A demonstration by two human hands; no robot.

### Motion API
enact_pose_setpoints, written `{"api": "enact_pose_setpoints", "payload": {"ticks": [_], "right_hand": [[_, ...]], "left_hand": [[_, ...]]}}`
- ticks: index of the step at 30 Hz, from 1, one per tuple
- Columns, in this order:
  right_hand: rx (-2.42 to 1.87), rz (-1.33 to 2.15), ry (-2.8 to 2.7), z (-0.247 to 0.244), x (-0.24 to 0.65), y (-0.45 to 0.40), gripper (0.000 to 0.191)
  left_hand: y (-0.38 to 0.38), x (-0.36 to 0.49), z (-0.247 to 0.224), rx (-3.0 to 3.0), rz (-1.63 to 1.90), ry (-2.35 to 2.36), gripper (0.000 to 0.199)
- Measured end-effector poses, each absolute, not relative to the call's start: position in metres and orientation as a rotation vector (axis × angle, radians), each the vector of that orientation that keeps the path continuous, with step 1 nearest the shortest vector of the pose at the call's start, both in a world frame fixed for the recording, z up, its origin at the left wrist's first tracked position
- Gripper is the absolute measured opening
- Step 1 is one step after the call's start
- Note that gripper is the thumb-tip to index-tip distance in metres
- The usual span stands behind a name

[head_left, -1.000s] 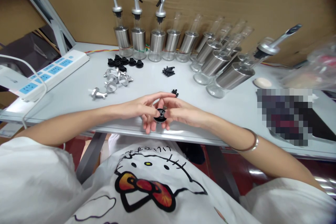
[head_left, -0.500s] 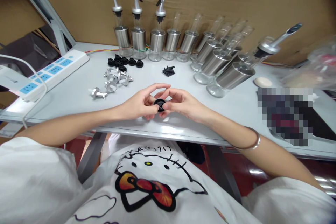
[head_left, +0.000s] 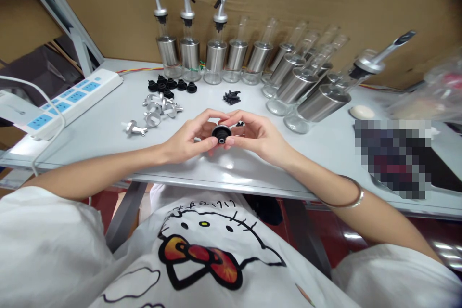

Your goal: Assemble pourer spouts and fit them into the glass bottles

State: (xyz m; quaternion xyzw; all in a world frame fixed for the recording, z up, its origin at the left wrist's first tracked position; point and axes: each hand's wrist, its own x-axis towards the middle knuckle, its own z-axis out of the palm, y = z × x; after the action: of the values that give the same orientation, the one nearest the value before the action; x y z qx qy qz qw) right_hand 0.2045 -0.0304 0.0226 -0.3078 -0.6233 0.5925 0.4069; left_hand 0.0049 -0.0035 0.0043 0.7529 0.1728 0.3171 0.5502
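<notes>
Between my two hands, just above the table near its front edge, is a round black stopper (head_left: pixel 221 134) with a ringed hole facing me. My left hand (head_left: pixel 193 137) grips its left side with the thumb at the lower edge. My right hand (head_left: pixel 258 137) pinches the right side the same way, thumb pressed near the hole. What lies behind the stopper is mostly hidden by the fingers. Beyond my hands is a small pile of thin black pieces (head_left: pixel 231 97). To the left lie silver pourer spouts (head_left: pixel 153 110) and several more black stoppers (head_left: pixel 171 84).
Glass bottles with steel sleeves (head_left: pixel 236 55) line the back; some carry silver pourers (head_left: pixel 188 12) with black levers. At left is a white power strip (head_left: pixel 74 101) with a cable. A pale oval object (head_left: pixel 362 113) and a plastic bag (head_left: pixel 429 86) are at right.
Both hands have lifted slightly away from me with the stopper. The stopper has tilted, so its stem end shows more, and the fingers have shifted round it.
</notes>
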Motion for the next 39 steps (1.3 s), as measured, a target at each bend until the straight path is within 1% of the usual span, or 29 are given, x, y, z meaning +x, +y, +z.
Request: {"api": "enact_pose_setpoints", "payload": {"ticks": [3, 11, 17, 24, 28, 33, 39], "right_hand": [[-0.785, 1.464, -1.604, 0.023, 0.205, -0.031, 0.027], [-0.786, 1.390, -1.641, 0.021, 0.204, -0.033, 0.029], [-0.755, 1.327, -1.728, 0.018, 0.202, -0.035, 0.025], [-0.805, 1.165, -1.911, 0.019, 0.204, -0.034, 0.028], [-0.761, 0.968, -1.957, 0.023, 0.208, -0.032, 0.027], [-0.826, 0.627, -2.045, 0.027, 0.212, -0.027, 0.021], [-0.766, 0.503, -2.085, 0.021, 0.212, -0.024, 0.011]], "left_hand": [[-0.005, 0.005, 0.005, 1.845, 0.770, 0.433, 0.038], [-0.003, 0.005, 0.009, 1.984, 0.803, 0.457, 0.043], [-0.006, 0.003, 0.010, 2.066, 0.796, 0.585, 0.045], [-0.010, 0.005, 0.009, 2.051, 0.792, 0.665, 0.038], [-0.003, 0.005, 0.001, 2.100, 0.981, 0.594, 0.029], [0.008, 0.005, -0.005, 2.202, 1.043, 0.451, 0.034], [0.008, 0.003, -0.005, 2.352, 1.080, 0.430, 0.027]]}}
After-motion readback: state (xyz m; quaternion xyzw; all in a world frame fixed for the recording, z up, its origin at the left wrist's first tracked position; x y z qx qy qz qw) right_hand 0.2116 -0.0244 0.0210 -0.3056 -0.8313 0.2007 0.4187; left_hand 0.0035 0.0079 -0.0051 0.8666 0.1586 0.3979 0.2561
